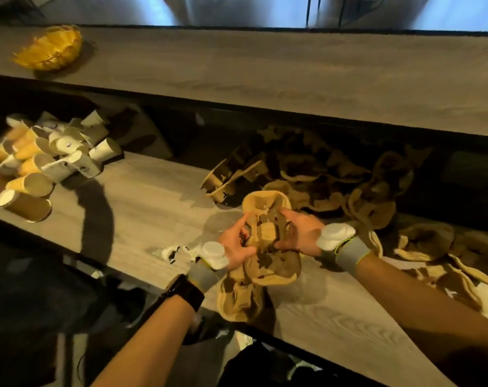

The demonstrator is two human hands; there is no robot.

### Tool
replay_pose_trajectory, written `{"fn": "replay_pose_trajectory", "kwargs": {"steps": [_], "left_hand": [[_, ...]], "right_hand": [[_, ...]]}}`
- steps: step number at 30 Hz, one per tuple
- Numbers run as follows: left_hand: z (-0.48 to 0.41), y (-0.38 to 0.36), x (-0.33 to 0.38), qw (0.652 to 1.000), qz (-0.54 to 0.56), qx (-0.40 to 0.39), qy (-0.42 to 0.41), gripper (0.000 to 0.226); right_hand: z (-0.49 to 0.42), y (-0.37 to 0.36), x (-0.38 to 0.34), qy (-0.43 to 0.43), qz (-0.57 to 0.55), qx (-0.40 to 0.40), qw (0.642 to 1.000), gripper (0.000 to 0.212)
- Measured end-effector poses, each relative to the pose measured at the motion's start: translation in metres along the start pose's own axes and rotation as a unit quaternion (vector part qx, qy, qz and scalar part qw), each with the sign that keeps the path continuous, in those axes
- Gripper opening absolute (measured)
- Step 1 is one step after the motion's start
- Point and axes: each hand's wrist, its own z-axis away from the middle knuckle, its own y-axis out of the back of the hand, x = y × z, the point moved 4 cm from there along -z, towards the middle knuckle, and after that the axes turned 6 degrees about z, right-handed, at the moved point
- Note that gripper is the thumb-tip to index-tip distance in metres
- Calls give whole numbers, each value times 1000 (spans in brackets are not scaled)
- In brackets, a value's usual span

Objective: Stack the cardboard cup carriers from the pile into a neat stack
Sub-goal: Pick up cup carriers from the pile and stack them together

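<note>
A brown cardboard cup carrier [266, 203] is held between both hands above the counter. My left hand [236, 244] grips its left side with thumb and fingers curled around it. My right hand [300, 231] grips its right side the same way. Below and under them, near the counter's front edge, lie more carriers [247, 294], overlapping loosely. A loose pile of carriers [349, 180] spreads across the counter to the right and behind, some upside down, some on edge.
A heap of paper cups [47, 157] lies at the left of the wooden counter [142, 208]. A yellow basket [51, 48] sits on the raised shelf [265, 71] behind. Torn white paper bits [178, 251] lie near my left wrist.
</note>
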Motion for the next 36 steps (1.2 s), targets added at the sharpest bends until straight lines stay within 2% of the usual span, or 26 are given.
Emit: {"fn": "replay_pose_trajectory", "kwargs": {"steps": [4, 8, 11, 16, 19, 23, 26, 29, 33, 36], "left_hand": [[23, 8, -44, 997, -69, 1, 42, 87], [41, 10, -70, 994, -82, -11, 74, 91], [42, 1, -77, 989, -108, -46, 95, 89], [41, 4, -99, 969, -217, -71, 97, 89], [39, 9, -105, 967, -224, -98, 78, 86], [16, 37, -90, 980, -182, -71, 38, 72], [-17, 74, -66, 994, -104, 11, 29, 61], [-53, 114, -36, 995, -38, 86, 29, 50], [-114, 154, -20, 990, -39, 128, 48, 44], [-149, 166, -24, 986, -76, 133, 69, 43]], "right_hand": [[-4, -48, -20, -6, 20, -37, 999, 96], [-4, -86, -26, -22, 49, -69, 996, 98], [3, -95, -27, -32, 62, -85, 994, 99], [-6, -115, -32, -37, 134, -98, 986, 95], [-7, -112, -34, -38, 152, -106, 982, 92], [-18, -84, -45, -44, 120, -77, 989, 83], [-37, -54, -54, -75, 77, -18, 994, 80], [-65, -18, -72, -101, 27, 57, 993, 64], [-104, 17, -96, -115, -33, 130, 984, 53], [-128, 29, -114, -119, -37, 157, 980, 55]]}}
